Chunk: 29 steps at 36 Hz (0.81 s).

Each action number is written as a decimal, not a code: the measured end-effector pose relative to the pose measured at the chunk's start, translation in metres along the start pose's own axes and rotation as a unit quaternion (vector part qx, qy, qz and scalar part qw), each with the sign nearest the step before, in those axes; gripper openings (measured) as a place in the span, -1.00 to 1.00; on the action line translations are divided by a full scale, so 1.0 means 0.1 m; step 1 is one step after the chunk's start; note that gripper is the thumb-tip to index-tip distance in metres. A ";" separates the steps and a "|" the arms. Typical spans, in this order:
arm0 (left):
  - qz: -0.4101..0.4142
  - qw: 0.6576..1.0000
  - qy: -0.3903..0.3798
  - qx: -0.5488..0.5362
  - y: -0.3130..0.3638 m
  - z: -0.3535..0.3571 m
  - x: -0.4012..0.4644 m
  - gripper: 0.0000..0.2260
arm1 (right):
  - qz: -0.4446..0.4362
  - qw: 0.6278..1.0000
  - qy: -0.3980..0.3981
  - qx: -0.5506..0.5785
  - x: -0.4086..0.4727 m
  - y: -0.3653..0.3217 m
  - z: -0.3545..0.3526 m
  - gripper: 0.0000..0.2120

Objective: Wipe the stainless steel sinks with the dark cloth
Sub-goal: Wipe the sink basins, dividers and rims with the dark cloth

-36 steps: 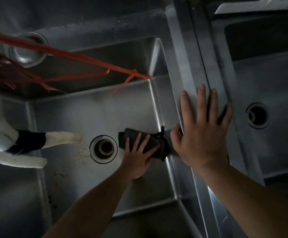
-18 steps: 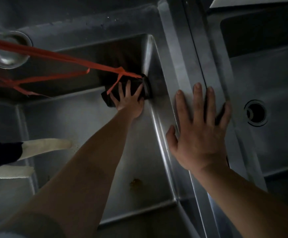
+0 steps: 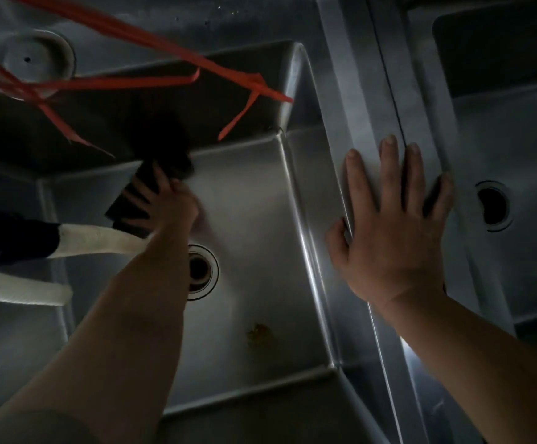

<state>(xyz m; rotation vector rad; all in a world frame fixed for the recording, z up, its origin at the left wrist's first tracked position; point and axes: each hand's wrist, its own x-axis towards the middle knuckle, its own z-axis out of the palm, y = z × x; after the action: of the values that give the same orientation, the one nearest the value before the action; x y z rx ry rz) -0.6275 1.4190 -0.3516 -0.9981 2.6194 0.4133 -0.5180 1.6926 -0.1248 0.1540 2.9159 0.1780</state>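
Observation:
I look down into a stainless steel sink point(image 3: 260, 219) with a round drain point(image 3: 201, 272) in its floor. My left hand point(image 3: 168, 203) reaches deep into the basin and presses the dark cloth point(image 3: 152, 187) against the floor near the back wall, left of centre; the hand is blurred. My right hand point(image 3: 392, 225) lies flat with fingers spread on the steel divider point(image 3: 350, 100) between this sink and a second sink point(image 3: 517, 155) on the right, which has its own drain point(image 3: 493, 206).
Two white corrugated hoses point(image 3: 100, 241) with a black band hang into the left side of the basin. Red plastic strips point(image 3: 171, 59) dangle across the top of the view. A yellowish stain point(image 3: 257, 331) sits on the sink floor near the front. A round metal fitting point(image 3: 36, 59) is at top left.
My left hand has swept the cloth from the back right corner leftward along the back of the sink floor. The right hand stays on the divider.

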 end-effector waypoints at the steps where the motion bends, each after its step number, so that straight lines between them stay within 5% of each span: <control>1: -0.032 0.999 -0.002 -0.010 -0.08 -0.04 0.09 -0.50 | 0.000 1.000 0.002 0.000 0.00 0.00 0.00 -0.28; 8: -0.074 0.997 -0.021 -0.011 0.10 -0.06 0.04 -0.46 | -0.005 1.000 0.013 0.000 -0.01 -0.01 0.01 -0.28; 12: 0.106 0.993 -0.031 0.034 0.55 0.16 -0.68 -0.43 | -0.009 1.000 0.024 0.005 -0.01 0.00 0.03 -0.27; 14: 0.213 0.969 -0.109 0.054 0.81 0.36 -1.14 -0.43 | -0.005 0.999 0.031 0.014 -0.02 0.00 0.03 -0.27; 16: 0.250 0.950 -0.175 0.059 0.94 0.49 -1.42 -0.40 | -0.003 0.999 0.039 0.016 -0.03 0.00 0.05 -0.26; 20: 0.269 0.942 -0.181 0.087 0.82 0.47 -1.44 -0.42 | -0.007 0.999 0.046 0.011 -0.01 0.01 0.06 -0.26; 24: 0.319 0.908 -0.235 0.135 0.36 0.39 -1.72 -0.43 | -0.014 0.999 0.041 0.018 -0.05 0.00 0.07 -0.26; 29: 0.421 0.813 -0.290 0.279 -0.37 0.32 -2.17 -0.42 | -0.031 0.998 0.027 0.043 -0.09 0.03 0.02 -0.29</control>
<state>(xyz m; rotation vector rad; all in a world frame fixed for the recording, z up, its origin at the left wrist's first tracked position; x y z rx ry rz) -0.4423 1.5327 -0.3044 0.4669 2.2115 0.0696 -0.5091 1.6944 -0.1242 0.0737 2.9783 0.0467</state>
